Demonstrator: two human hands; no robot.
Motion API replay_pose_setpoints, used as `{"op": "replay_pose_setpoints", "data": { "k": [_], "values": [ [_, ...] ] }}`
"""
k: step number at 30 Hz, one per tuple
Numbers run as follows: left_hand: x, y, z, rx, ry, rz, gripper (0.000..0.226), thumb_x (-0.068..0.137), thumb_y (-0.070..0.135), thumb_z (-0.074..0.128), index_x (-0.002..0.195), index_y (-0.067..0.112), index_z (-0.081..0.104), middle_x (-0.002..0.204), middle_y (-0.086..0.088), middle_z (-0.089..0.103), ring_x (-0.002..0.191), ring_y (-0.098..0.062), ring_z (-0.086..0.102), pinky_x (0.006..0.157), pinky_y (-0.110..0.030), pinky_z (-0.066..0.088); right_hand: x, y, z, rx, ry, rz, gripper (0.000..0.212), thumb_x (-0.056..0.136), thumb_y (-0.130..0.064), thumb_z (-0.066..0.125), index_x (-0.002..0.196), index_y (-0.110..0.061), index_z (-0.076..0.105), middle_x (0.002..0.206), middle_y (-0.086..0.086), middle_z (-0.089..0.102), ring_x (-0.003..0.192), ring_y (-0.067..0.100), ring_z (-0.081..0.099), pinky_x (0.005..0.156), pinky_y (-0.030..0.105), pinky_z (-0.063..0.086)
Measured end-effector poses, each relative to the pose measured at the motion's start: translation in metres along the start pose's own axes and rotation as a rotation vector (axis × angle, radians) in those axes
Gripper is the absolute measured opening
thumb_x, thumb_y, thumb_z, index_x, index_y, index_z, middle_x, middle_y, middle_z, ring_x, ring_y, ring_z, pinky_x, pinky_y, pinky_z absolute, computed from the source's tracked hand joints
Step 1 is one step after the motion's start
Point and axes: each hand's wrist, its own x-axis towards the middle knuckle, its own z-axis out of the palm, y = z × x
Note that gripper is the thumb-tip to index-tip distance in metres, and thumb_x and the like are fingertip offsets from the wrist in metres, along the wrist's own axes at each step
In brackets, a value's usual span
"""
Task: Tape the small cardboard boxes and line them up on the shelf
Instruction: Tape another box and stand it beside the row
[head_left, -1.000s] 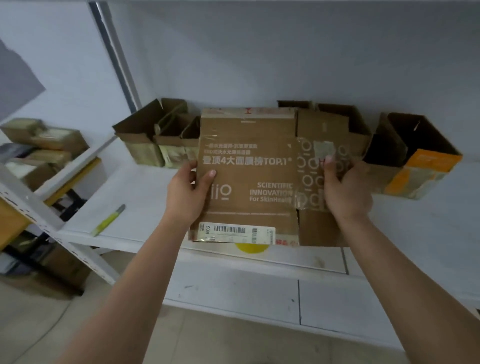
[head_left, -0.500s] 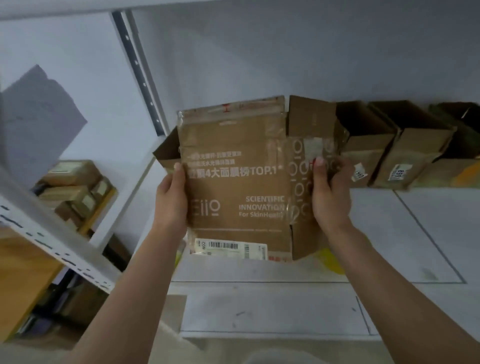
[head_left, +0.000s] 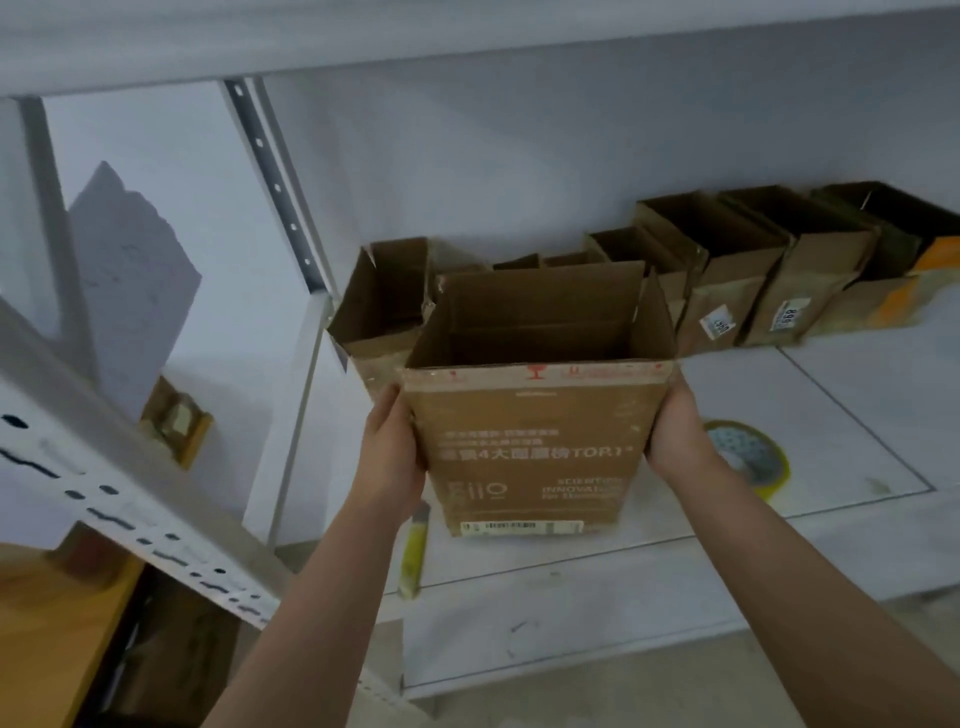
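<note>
A brown printed cardboard box (head_left: 535, 447) stands upright with its open top toward me, just over the white shelf (head_left: 831, 415). My left hand (head_left: 392, 449) grips its left side and my right hand (head_left: 675, 431) grips its right side. Behind it, several open cardboard boxes (head_left: 737, 280) stand in a row along the back wall, one more (head_left: 379, 306) at the far left. A roll of yellow tape (head_left: 748, 457) lies on the shelf right of my right wrist.
A yellow utility knife (head_left: 413, 556) lies near the shelf's front edge, under my left forearm. A perforated metal upright (head_left: 275, 182) rises at the back left. A neighbouring rack (head_left: 104, 493) with boxes stands at the left.
The box has been tipped from its printed face toward me to upright, its open top now showing. It has moved down toward the shelf; my view has shifted left.
</note>
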Motion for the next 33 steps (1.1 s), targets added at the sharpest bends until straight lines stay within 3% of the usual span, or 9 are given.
{"op": "replay_pose_setpoints", "data": {
  "k": [5, 10, 15, 18, 22, 24, 26, 29, 33],
  "values": [
    [-0.001, 0.006, 0.002, -0.043, -0.178, -0.075, 0.044, 0.097, 0.042, 0.046, 0.136, 0.021, 0.053, 0.109, -0.014, 0.071, 0.103, -0.031, 0.069, 0.083, -0.043, 0.058, 0.002, -0.014, -0.011, 0.096, -0.096, -0.015, 0.055, 0.08, -0.066, 0.044, 0.113, -0.027, 0.065, 0.1, -0.004, 0.076, 0.096, 0.014, 0.071, 0.082, 0.029, 0.055],
    [0.001, 0.013, 0.016, -0.066, -0.308, -0.053, 0.057, 0.088, 0.024, 0.061, 0.137, 0.05, 0.046, 0.141, -0.016, 0.05, 0.102, -0.025, 0.07, 0.074, -0.036, 0.059, 0.003, -0.017, -0.015, 0.017, -0.19, -0.006, 0.054, 0.079, -0.044, 0.059, 0.129, -0.027, 0.054, 0.114, 0.005, 0.069, 0.095, 0.02, 0.071, 0.072, 0.032, 0.058],
    [0.006, 0.016, 0.019, 0.01, -0.408, 0.119, 0.051, 0.091, 0.015, 0.057, 0.135, 0.04, 0.05, 0.126, -0.006, 0.064, 0.105, -0.029, 0.068, 0.075, -0.039, 0.059, 0.009, -0.02, -0.023, -0.113, -0.246, -0.053, 0.055, 0.096, -0.011, 0.056, 0.108, -0.065, 0.052, 0.093, -0.005, 0.069, 0.077, 0.009, 0.071, 0.061, 0.024, 0.056],
    [0.005, 0.011, 0.023, 0.116, -0.259, 0.12, 0.038, 0.1, 0.008, 0.043, 0.1, 0.032, 0.072, 0.099, -0.005, 0.074, 0.092, -0.027, 0.072, 0.066, -0.033, 0.059, 0.007, -0.022, -0.024, -0.132, -0.314, -0.119, 0.051, 0.094, -0.004, 0.055, 0.107, -0.053, 0.06, 0.097, -0.002, 0.07, 0.077, 0.013, 0.071, 0.059, 0.028, 0.056],
    [-0.001, 0.005, 0.023, 0.144, -0.237, 0.092, 0.055, 0.088, 0.074, 0.034, 0.095, 0.037, 0.074, 0.099, -0.003, 0.076, 0.096, -0.021, 0.072, 0.073, -0.029, 0.058, 0.006, -0.017, -0.021, -0.103, -0.272, -0.173, 0.033, 0.094, -0.004, 0.048, 0.097, -0.03, 0.068, 0.094, -0.006, 0.072, 0.08, 0.015, 0.071, 0.06, 0.029, 0.057],
    [0.001, 0.003, 0.018, 0.123, -0.34, 0.092, 0.087, 0.062, 0.096, 0.033, 0.115, 0.036, 0.067, 0.11, -0.005, 0.073, 0.107, -0.024, 0.068, 0.085, -0.036, 0.058, 0.009, -0.017, -0.019, -0.031, -0.223, -0.142, 0.028, 0.089, -0.01, 0.045, 0.094, -0.024, 0.069, 0.094, 0.001, 0.072, 0.084, 0.021, 0.07, 0.063, 0.033, 0.058],
    [0.003, 0.002, 0.013, 0.127, -0.438, 0.153, 0.099, 0.06, 0.097, 0.035, 0.127, 0.028, 0.057, 0.12, -0.009, 0.069, 0.114, -0.031, 0.064, 0.091, -0.046, 0.055, 0.011, -0.018, -0.019, 0.021, -0.216, -0.111, 0.027, 0.082, -0.022, 0.045, 0.093, -0.02, 0.069, 0.095, 0.006, 0.071, 0.085, 0.023, 0.069, 0.067, 0.035, 0.059],
    [-0.002, 0.005, 0.015, 0.182, -0.406, 0.164, 0.09, 0.069, 0.086, 0.053, 0.132, 0.022, 0.052, 0.12, -0.009, 0.068, 0.111, -0.032, 0.065, 0.082, -0.043, 0.058, 0.01, -0.018, -0.02, 0.023, -0.223, -0.11, 0.038, 0.099, -0.042, 0.04, 0.095, -0.019, 0.07, 0.092, 0.005, 0.074, 0.086, 0.023, 0.071, 0.07, 0.035, 0.059],
    [-0.006, 0.002, 0.027, 0.104, -0.239, 0.106, 0.058, 0.077, 0.055, 0.073, 0.123, 0.027, 0.053, 0.114, -0.004, 0.07, 0.101, -0.026, 0.07, 0.075, -0.034, 0.06, 0.008, -0.019, -0.026, -0.055, -0.239, -0.099, 0.073, 0.082, -0.075, 0.033, 0.113, -0.017, 0.065, 0.106, 0.011, 0.072, 0.103, 0.03, 0.068, 0.083, 0.043, 0.057]
  ]
}}
